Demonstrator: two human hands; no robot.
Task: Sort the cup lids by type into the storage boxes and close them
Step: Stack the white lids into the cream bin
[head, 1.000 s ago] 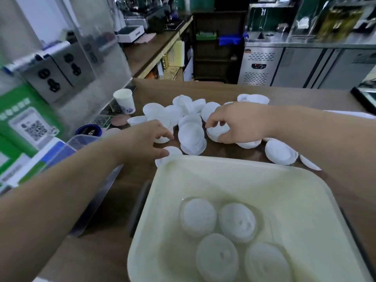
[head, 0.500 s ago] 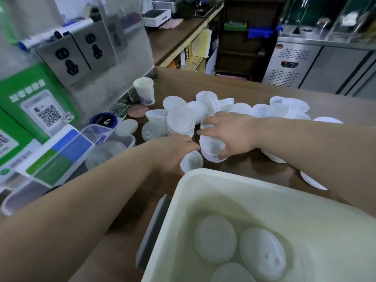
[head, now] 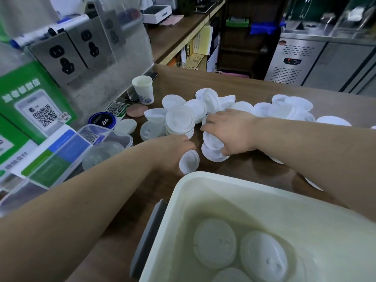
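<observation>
Holds a single lid (head: pixel 189 161) pinched in the left hand (head: pixel 173 151), tipped on edge, face toward the storage box (head: pixel 203 180) just beside, seemingly ready to drop in. Wraps right hand (head: pixel 230 131) fingers (head: pixel 209 120) round a stack of lids (head: pixel 213 148) on the surface (head: pixel 254 165), axis near upright, probably gathering one type.

Head view, angled down, close overhead

Colours I see
White lids (head: pixel 180 121) on brown wood-grain counter (head: pixel 254 169); cream box (head: pixel 234 186) at five o'clock; green QR-patterned sign (head: pixel 30 98) at nine.
</observation>
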